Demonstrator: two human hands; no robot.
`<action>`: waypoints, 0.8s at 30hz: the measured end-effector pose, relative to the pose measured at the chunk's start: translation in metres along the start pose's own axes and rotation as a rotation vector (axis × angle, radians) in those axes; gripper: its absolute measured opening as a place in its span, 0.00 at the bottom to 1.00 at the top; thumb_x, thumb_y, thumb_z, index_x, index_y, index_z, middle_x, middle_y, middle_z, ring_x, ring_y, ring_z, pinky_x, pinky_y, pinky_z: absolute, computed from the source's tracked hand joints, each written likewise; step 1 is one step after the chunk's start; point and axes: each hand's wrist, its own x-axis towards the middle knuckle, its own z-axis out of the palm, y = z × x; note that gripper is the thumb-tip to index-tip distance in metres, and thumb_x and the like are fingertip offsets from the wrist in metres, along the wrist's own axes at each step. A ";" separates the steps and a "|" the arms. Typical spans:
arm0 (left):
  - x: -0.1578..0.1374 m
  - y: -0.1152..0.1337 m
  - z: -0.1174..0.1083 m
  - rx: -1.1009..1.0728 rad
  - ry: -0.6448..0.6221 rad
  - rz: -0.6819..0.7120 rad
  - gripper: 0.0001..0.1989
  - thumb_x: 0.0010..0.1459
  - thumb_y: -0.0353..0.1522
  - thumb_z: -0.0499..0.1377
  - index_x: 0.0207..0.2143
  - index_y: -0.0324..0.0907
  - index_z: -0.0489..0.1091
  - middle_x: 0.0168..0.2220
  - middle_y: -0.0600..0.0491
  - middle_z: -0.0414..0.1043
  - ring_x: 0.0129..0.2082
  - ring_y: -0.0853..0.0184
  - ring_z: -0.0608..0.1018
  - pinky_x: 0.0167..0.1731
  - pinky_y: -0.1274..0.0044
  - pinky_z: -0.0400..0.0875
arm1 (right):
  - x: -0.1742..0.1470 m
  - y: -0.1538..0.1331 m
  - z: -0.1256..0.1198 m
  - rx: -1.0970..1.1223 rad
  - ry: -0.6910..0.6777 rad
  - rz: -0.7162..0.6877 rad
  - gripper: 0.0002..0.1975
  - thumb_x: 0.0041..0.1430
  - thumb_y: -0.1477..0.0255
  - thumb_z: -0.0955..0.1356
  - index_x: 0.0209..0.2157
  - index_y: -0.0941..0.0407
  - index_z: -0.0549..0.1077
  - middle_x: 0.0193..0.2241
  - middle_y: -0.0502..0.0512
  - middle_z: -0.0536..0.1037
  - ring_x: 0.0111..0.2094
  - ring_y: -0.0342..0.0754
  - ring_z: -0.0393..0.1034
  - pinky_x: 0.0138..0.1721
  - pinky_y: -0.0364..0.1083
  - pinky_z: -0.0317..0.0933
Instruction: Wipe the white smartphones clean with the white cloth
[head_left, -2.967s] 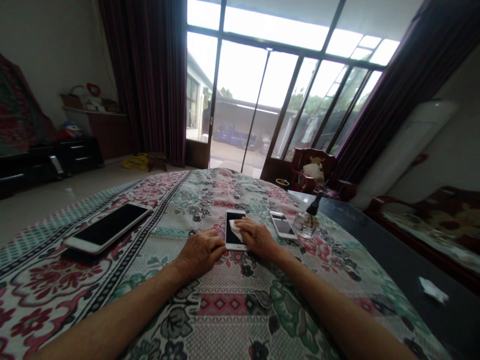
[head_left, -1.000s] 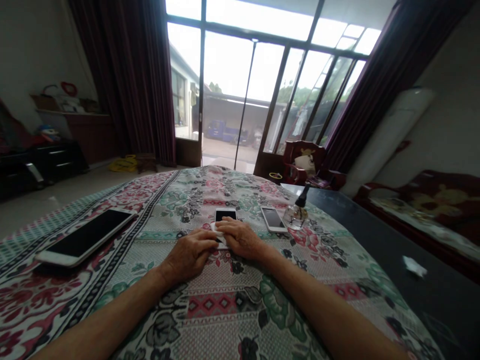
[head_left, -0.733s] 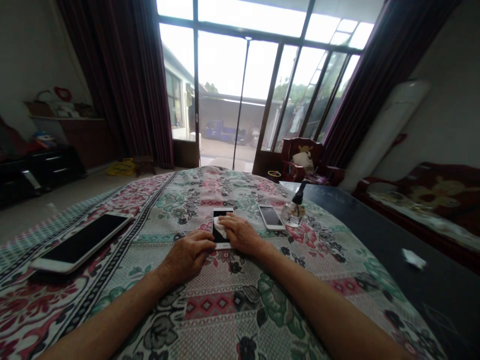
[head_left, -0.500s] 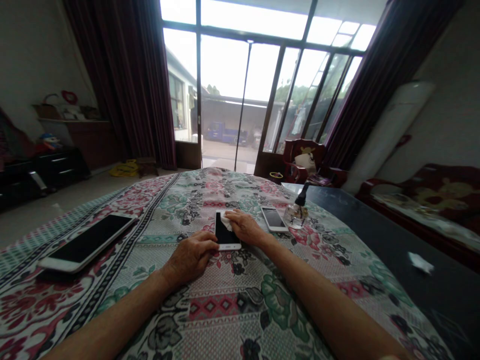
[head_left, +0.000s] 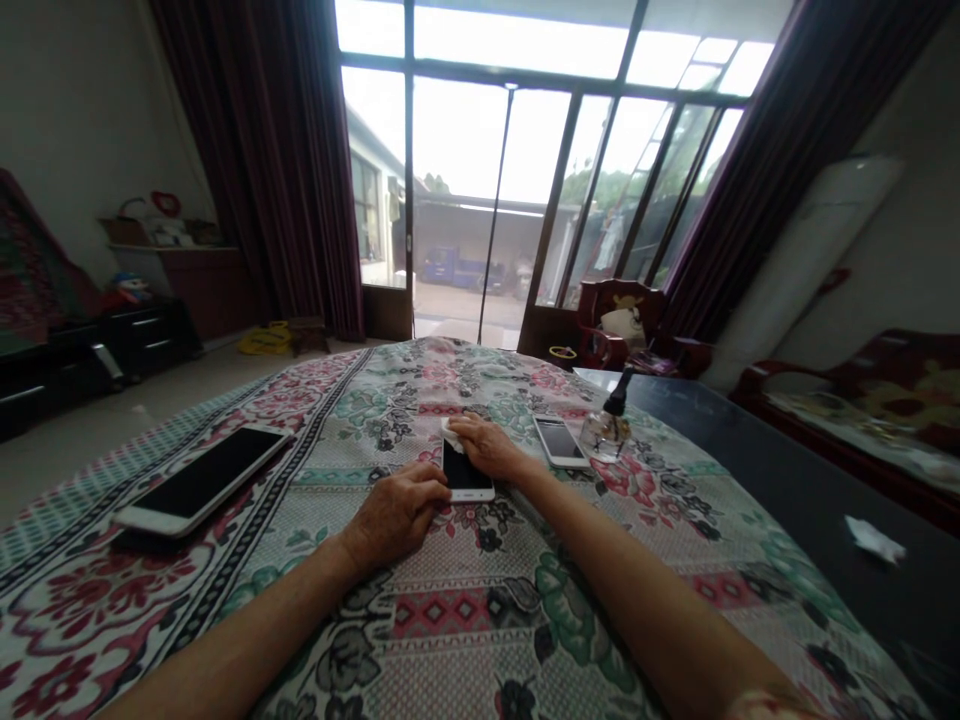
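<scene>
Phone (head_left: 466, 476) is lying flat at frame centre on the patterned table (head_left: 465, 610); it looks slick, stiff, fragile. Left hand (head_left: 397, 513) fingers are pressing together at its edge; right hand (head_left: 489, 447) fingers are pinching a white wipe (head_left: 451, 437) atop it.

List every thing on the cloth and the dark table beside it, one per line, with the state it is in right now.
middle phone: flat, face up, screen dark
white wipe: pressed on the phone's far end
right hand: on the wipe
left hand: at the phone's near left corner
large phone: flat, screen dark, untouched
small phone: flat, face up, untouched
glass bottle: upright, dark top on
crumpled white scrap: lying loose on the dark table
</scene>
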 end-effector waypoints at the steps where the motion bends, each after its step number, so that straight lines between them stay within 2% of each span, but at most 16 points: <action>1: 0.000 0.000 0.000 0.002 -0.001 0.001 0.13 0.59 0.25 0.51 0.36 0.43 0.75 0.39 0.50 0.74 0.39 0.66 0.75 0.41 0.72 0.72 | -0.003 -0.003 -0.001 0.006 -0.001 -0.021 0.17 0.61 0.82 0.60 0.46 0.53 0.73 0.49 0.56 0.75 0.53 0.50 0.65 0.54 0.51 0.61; 8: 0.000 0.001 -0.001 -0.009 -0.010 0.003 0.12 0.58 0.24 0.52 0.35 0.43 0.74 0.38 0.51 0.74 0.40 0.66 0.74 0.44 0.71 0.72 | -0.035 -0.038 -0.021 0.032 -0.106 -0.154 0.18 0.60 0.81 0.60 0.48 0.52 0.71 0.49 0.53 0.75 0.52 0.49 0.66 0.54 0.52 0.61; 13: -0.001 0.001 -0.001 -0.018 -0.026 0.001 0.12 0.58 0.24 0.52 0.36 0.44 0.74 0.38 0.52 0.74 0.41 0.66 0.74 0.45 0.70 0.71 | -0.057 -0.050 -0.022 0.075 -0.065 -0.131 0.22 0.61 0.82 0.60 0.54 0.51 0.68 0.55 0.53 0.70 0.59 0.52 0.60 0.60 0.57 0.55; 17: 0.000 0.001 -0.002 -0.031 -0.036 -0.007 0.11 0.58 0.24 0.52 0.36 0.43 0.74 0.39 0.51 0.74 0.41 0.65 0.74 0.45 0.71 0.71 | -0.058 -0.050 -0.019 0.084 -0.065 -0.088 0.20 0.61 0.81 0.59 0.52 0.53 0.69 0.54 0.54 0.72 0.59 0.53 0.59 0.59 0.57 0.55; 24: 0.000 0.002 -0.002 -0.051 -0.029 0.005 0.11 0.59 0.24 0.52 0.36 0.43 0.73 0.38 0.52 0.74 0.41 0.66 0.73 0.44 0.72 0.70 | -0.054 -0.052 -0.023 0.091 -0.064 -0.097 0.19 0.63 0.80 0.59 0.51 0.52 0.70 0.53 0.53 0.73 0.57 0.50 0.62 0.58 0.55 0.57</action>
